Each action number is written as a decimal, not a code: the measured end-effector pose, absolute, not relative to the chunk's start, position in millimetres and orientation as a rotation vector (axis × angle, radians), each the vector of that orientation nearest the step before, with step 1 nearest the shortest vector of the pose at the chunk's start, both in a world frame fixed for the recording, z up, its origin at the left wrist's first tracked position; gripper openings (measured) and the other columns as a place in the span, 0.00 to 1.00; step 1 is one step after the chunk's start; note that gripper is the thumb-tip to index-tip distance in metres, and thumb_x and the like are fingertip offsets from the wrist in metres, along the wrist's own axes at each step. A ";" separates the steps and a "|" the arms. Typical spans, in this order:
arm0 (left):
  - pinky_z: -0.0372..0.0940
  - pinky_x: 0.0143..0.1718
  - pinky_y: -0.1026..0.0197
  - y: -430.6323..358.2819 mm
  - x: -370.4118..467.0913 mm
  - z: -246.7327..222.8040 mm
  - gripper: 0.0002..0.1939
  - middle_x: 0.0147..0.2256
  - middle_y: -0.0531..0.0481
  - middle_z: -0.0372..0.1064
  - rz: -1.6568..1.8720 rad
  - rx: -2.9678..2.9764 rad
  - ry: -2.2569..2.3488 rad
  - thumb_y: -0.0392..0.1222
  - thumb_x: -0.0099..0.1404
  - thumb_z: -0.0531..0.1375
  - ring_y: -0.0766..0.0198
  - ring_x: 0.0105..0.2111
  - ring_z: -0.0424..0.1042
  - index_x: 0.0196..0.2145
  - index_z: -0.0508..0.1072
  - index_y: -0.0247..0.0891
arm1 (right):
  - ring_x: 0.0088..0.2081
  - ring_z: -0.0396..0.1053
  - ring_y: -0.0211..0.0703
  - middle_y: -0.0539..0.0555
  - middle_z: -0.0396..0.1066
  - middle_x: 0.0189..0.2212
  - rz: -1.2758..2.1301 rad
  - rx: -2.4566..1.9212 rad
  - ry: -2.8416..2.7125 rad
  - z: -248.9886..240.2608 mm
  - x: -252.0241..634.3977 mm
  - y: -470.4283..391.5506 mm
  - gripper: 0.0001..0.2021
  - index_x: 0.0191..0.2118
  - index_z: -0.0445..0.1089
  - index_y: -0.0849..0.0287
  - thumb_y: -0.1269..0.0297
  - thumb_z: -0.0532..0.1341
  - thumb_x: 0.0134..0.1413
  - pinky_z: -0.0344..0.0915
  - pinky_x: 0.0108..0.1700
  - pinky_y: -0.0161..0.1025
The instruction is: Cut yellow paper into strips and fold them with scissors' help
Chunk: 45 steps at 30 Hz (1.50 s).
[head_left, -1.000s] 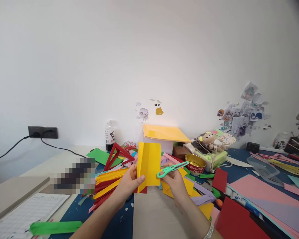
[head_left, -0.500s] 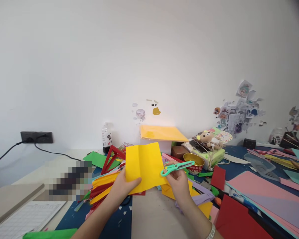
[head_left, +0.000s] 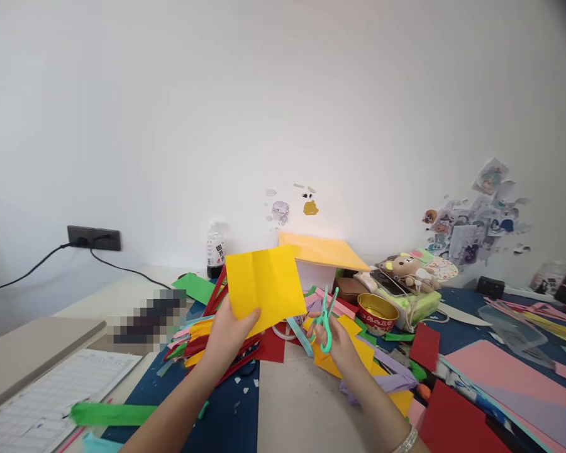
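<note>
My left hand [head_left: 231, 333] pinches a yellow sheet of paper [head_left: 268, 283] at its lower left corner, thumb on the near face. A vertical crease runs down the sheet left of its middle. In my right hand [head_left: 337, 343] is a pair of teal scissors [head_left: 325, 321], fingers in the handle loops. The blades point up and stand apart, just right of the sheet and not touching it. Under my right hand lie yellow paper pieces [head_left: 330, 365]. Red and yellow paper strips [head_left: 202, 343] are heaped beside my left forearm.
A bottle [head_left: 216, 248] stands by the wall. Further right are a gold-lined tin [head_left: 377, 308] and a plush bear [head_left: 408, 267]. Red paper [head_left: 462, 418] and pink sheets [head_left: 495, 371] cover the right side. A white printed sheet [head_left: 56, 390] lies left, near a green paper strip [head_left: 113, 414].
My right hand has come away from the sheet, and the scissors have turned from lying sideways to pointing up with blades parted. The view has shifted somewhat left.
</note>
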<state>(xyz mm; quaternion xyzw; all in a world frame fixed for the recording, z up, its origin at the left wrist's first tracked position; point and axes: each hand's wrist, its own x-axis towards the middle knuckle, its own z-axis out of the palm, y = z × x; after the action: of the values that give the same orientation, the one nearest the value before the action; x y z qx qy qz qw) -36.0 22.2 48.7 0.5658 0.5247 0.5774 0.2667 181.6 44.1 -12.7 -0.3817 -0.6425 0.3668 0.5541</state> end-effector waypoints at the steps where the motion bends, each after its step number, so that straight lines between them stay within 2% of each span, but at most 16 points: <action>1: 0.68 0.39 0.51 23.7 -38.8 49.0 0.23 0.44 0.40 0.69 1.590 1.506 1.435 0.45 0.51 0.60 0.50 0.43 0.70 0.45 0.64 0.38 | 0.28 0.66 0.43 0.53 0.68 0.25 0.889 -0.946 -1.581 -11.3 180.4 40.6 0.19 0.39 0.66 0.60 0.49 0.59 0.45 0.64 0.30 0.40; 4: 0.67 0.41 0.51 26.4 -43.8 50.4 0.24 0.45 0.39 0.68 1.649 1.424 1.438 0.45 0.51 0.60 0.50 0.44 0.69 0.45 0.63 0.36 | 0.32 0.65 0.43 0.53 0.68 0.31 0.927 -1.080 -1.784 -4.6 174.5 25.8 0.18 0.42 0.66 0.58 0.53 0.59 0.47 0.63 0.36 0.41; 7: 0.67 0.40 0.52 25.1 -41.8 50.9 0.23 0.45 0.40 0.68 1.627 1.432 1.404 0.45 0.51 0.60 0.50 0.43 0.70 0.45 0.63 0.37 | 0.35 0.64 0.43 0.53 0.67 0.33 0.953 -1.085 -1.974 0.8 168.0 13.2 0.18 0.45 0.67 0.57 0.57 0.60 0.47 0.62 0.39 0.40; 12: 0.70 0.33 0.55 16.8 -29.0 49.7 0.21 0.43 0.41 0.70 1.459 1.467 1.364 0.45 0.51 0.60 0.51 0.38 0.72 0.42 0.62 0.37 | 0.33 0.63 0.42 0.51 0.66 0.30 1.016 -0.928 -1.982 0.3 162.4 9.2 0.17 0.46 0.66 0.56 0.57 0.59 0.49 0.62 0.36 0.38; 20: 0.69 0.37 0.54 12.1 -22.1 47.7 0.21 0.43 0.43 0.70 1.461 1.501 1.353 0.44 0.49 0.61 0.51 0.41 0.71 0.42 0.64 0.38 | 0.34 0.62 0.42 0.52 0.65 0.30 1.001 -0.895 -1.944 -2.3 163.1 13.6 0.14 0.38 0.68 0.58 0.54 0.58 0.49 0.61 0.36 0.38; 25: 0.70 0.36 0.53 13.3 -22.6 46.6 0.21 0.41 0.42 0.71 1.447 1.475 1.352 0.43 0.49 0.61 0.51 0.38 0.72 0.41 0.64 0.37 | 0.33 0.62 0.42 0.51 0.64 0.29 1.035 -0.898 -1.923 -2.7 163.9 13.0 0.16 0.41 0.68 0.57 0.54 0.58 0.49 0.61 0.35 0.37; 29: 0.71 0.31 0.55 14.7 -22.6 44.5 0.21 0.42 0.41 0.71 1.442 1.429 1.315 0.43 0.49 0.62 0.52 0.35 0.74 0.41 0.63 0.37 | 0.30 0.62 0.40 0.50 0.63 0.27 1.044 -0.925 -1.885 -2.9 163.9 12.9 0.17 0.42 0.68 0.58 0.53 0.59 0.48 0.60 0.31 0.35; 35: 0.68 0.39 0.52 13.7 -22.6 45.1 0.21 0.42 0.42 0.70 1.477 1.479 1.341 0.45 0.49 0.62 0.51 0.41 0.71 0.41 0.64 0.37 | 0.26 0.62 0.37 0.49 0.63 0.25 1.083 -0.885 -1.826 -1.8 160.3 11.8 0.14 0.40 0.68 0.59 0.56 0.59 0.49 0.60 0.30 0.35; 45: 0.70 0.35 0.53 11.5 -22.8 48.5 0.22 0.43 0.41 0.70 1.473 1.446 1.357 0.45 0.48 0.62 0.50 0.40 0.71 0.41 0.63 0.37 | 0.22 0.62 0.35 0.48 0.64 0.22 1.009 -0.929 -1.827 -4.0 158.9 11.6 0.10 0.36 0.67 0.59 0.60 0.58 0.48 0.60 0.25 0.33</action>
<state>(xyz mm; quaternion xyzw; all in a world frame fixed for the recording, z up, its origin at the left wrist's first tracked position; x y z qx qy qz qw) -22.8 11.5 48.5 0.5528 0.5188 0.5629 0.3292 158.9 11.6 -4.0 -0.3699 -0.7273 0.4019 0.4156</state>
